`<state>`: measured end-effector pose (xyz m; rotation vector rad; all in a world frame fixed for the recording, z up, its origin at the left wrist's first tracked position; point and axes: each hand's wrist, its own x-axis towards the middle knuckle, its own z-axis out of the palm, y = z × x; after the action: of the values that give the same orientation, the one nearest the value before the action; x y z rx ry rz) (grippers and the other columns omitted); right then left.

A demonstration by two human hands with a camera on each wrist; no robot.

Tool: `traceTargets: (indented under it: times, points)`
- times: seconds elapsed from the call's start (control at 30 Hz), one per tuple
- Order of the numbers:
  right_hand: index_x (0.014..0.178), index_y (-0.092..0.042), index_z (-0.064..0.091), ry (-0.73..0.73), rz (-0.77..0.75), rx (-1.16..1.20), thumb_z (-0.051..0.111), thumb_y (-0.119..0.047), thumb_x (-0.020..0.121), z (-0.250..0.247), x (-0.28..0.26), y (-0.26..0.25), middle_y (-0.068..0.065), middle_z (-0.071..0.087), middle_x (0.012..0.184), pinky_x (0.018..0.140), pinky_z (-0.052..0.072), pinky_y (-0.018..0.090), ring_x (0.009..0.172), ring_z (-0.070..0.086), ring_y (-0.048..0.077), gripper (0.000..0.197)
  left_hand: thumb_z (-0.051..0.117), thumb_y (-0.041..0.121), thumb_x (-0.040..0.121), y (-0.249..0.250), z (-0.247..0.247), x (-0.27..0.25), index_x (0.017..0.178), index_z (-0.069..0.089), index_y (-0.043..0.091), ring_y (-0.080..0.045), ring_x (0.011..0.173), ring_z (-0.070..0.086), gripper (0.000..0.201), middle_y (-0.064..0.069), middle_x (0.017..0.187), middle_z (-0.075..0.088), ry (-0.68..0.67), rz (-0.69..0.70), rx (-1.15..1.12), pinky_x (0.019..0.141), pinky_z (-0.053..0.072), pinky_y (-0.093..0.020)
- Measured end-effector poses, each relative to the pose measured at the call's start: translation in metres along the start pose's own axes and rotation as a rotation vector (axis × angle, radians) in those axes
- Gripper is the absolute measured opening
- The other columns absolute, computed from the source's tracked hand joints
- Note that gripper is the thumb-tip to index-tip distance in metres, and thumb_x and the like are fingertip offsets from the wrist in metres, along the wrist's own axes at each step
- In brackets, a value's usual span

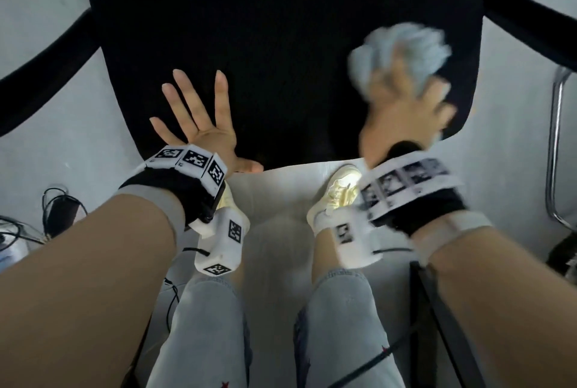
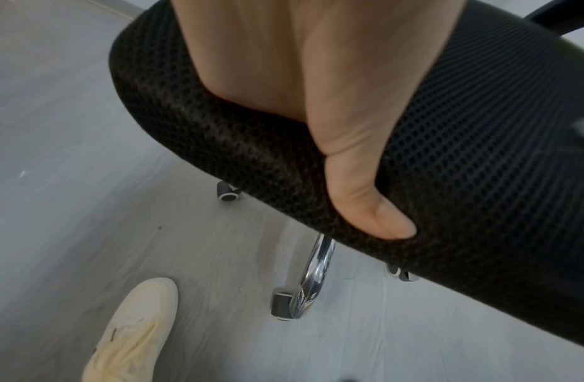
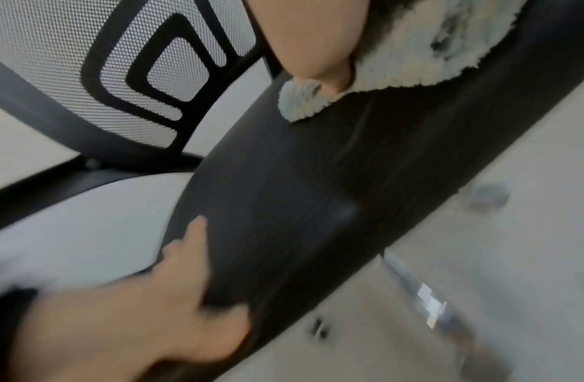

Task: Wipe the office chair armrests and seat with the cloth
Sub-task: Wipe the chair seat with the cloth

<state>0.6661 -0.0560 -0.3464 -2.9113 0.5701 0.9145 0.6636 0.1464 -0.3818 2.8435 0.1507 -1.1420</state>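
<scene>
The office chair's black mesh seat (image 1: 281,44) fills the middle of the head view. My left hand (image 1: 199,125) lies flat on its front left corner, fingers spread, thumb (image 2: 366,201) hooked over the front edge. My right hand (image 1: 402,112) presses a pale blue fluffy cloth (image 1: 412,44) onto the right side of the seat; both are blurred by motion. The right wrist view shows the cloth (image 3: 415,51) bunched under my palm (image 3: 310,33) on the seat (image 3: 316,181). Black armrests curve out at the left (image 1: 46,56) and right (image 1: 530,25).
The chair's mesh backrest (image 3: 71,64) rises behind the seat. A chrome base leg (image 2: 312,279) and casters (image 2: 228,192) sit under it, near my pale shoes (image 1: 337,197). Cables (image 1: 59,209) lie on the grey floor at left. A chrome tube frame (image 1: 555,144) stands at right.
</scene>
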Motion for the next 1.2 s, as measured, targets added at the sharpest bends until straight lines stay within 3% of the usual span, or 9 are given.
traceTargets:
  times: [0.07,0.13,0.2,0.27,0.37,0.53,0.8,1.07,1.2]
  points:
    - [0.139,-0.034,0.029,-0.049,-0.259,-0.016,0.053,-0.018,0.083,0.019,-0.032,-0.042,0.007,0.018,0.152,0.105,0.021,0.061,0.133,0.017,0.04,0.063,0.068,0.065,0.058,0.0,0.01,0.002,0.14,-0.026,0.031,-0.039,0.139,-0.019,0.129,-0.025,0.15,-0.022,0.102,-0.022,-0.014,0.104,-0.009,-0.065]
    - [0.127,-0.032,0.05,-0.042,-0.566,0.041,0.056,-0.023,0.08,0.034,-0.059,-0.066,0.001,0.033,0.148,0.098,0.031,0.061,0.127,0.023,0.033,0.048,0.026,0.071,0.083,0.0,0.011,0.001,0.145,-0.005,0.034,-0.038,0.142,0.005,0.078,-0.023,0.154,0.005,0.31,-0.053,-0.041,0.108,0.007,-0.067]
    - [0.126,-0.033,0.051,-0.118,-0.756,0.075,0.045,-0.024,0.083,0.033,-0.058,-0.06,-0.012,0.025,0.151,0.096,0.03,0.056,0.12,0.014,0.024,0.044,-0.01,0.075,0.077,0.001,0.005,0.001,0.145,-0.001,0.031,-0.04,0.14,0.016,0.081,-0.021,0.152,0.017,0.237,-0.042,-0.105,0.106,0.011,-0.067]
    - [0.131,-0.04,0.043,-0.07,-0.836,-0.053,0.04,-0.025,0.085,0.029,-0.04,-0.035,-0.016,0.02,0.153,0.098,0.029,0.053,0.121,0.011,0.023,0.049,0.022,0.081,0.075,-0.002,0.001,0.005,0.141,-0.019,0.029,-0.041,0.141,0.007,0.094,-0.024,0.153,0.007,0.242,-0.031,0.001,0.105,0.006,-0.067]
    - [0.136,-0.043,0.031,-0.083,-0.469,-0.097,0.039,-0.019,0.093,0.015,-0.008,0.023,-0.012,0.011,0.155,0.104,0.018,0.049,0.131,0.013,0.031,0.05,0.073,0.064,0.051,-0.005,0.0,0.006,0.133,-0.037,0.028,-0.039,0.136,-0.028,0.143,-0.025,0.146,-0.032,-0.015,0.015,-0.018,0.103,-0.012,-0.064]
    - [0.136,-0.033,0.034,0.113,0.038,0.045,0.046,-0.002,0.086,-0.001,-0.005,0.048,-0.015,0.003,0.155,0.097,0.026,0.05,0.126,0.022,0.041,0.06,0.076,0.061,0.049,0.001,-0.002,0.001,0.134,-0.038,0.027,-0.041,0.134,-0.031,0.146,-0.026,0.143,-0.035,-0.039,0.006,-0.034,0.102,-0.014,-0.065]
    - [0.126,-0.033,0.052,0.089,-0.612,0.147,0.057,-0.006,0.078,0.027,-0.024,-0.023,-0.008,0.039,0.146,0.087,0.035,0.054,0.11,0.038,0.033,0.055,0.077,0.064,0.043,-0.004,-0.005,-0.001,0.142,-0.022,0.024,-0.042,0.139,-0.018,0.146,-0.028,0.149,-0.02,0.086,0.038,0.014,0.104,-0.009,-0.065]
    - [0.133,-0.038,0.036,0.136,0.193,0.192,0.042,0.001,0.086,0.004,0.006,0.07,-0.017,0.006,0.154,0.099,0.026,0.045,0.124,0.025,0.039,0.062,0.073,0.067,0.044,-0.002,0.0,0.002,0.138,-0.031,0.024,-0.042,0.137,-0.023,0.146,-0.029,0.147,-0.026,0.055,0.031,0.02,0.102,-0.01,-0.066]
    - [0.141,-0.037,0.023,-0.032,-0.055,0.172,0.047,-0.005,0.083,0.026,-0.029,-0.008,-0.003,0.012,0.154,0.107,0.021,0.052,0.13,0.021,0.038,0.071,0.075,0.063,0.046,-0.002,0.001,0.0,0.139,-0.03,0.023,-0.042,0.137,-0.023,0.146,-0.029,0.146,-0.026,0.055,0.036,0.017,0.103,-0.01,-0.066]
